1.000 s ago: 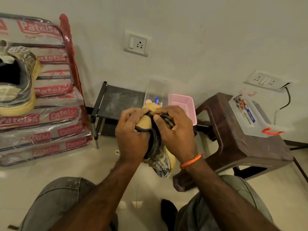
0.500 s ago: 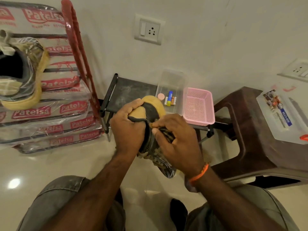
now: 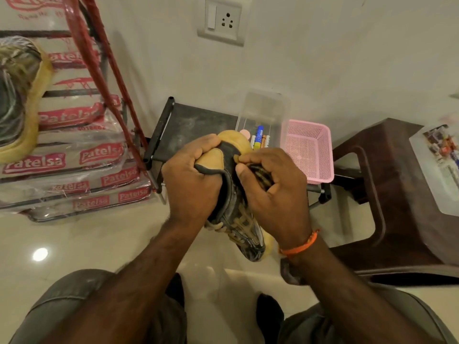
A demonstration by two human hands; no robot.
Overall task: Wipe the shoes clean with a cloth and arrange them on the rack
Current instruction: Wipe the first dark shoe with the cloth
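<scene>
Gripping one shoe (image 3: 244,224), two hands, left hand (image 3: 191,184), right hand (image 3: 275,194), second shoe (image 3: 19,100) apart

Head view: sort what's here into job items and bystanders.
Job: tan-and-black lace-up shoe, held in left hand and right hand; second tan-soled shoe; low black rack.
Bystanders: pink mesh basket; clear plastic box; brown plastic stool.

Pink mesh basket (image 3: 308,150) beside clear box (image 3: 263,112) of markers, brown plastic stool (image 3: 397,194), wall socket (image 3: 222,19)
</scene>
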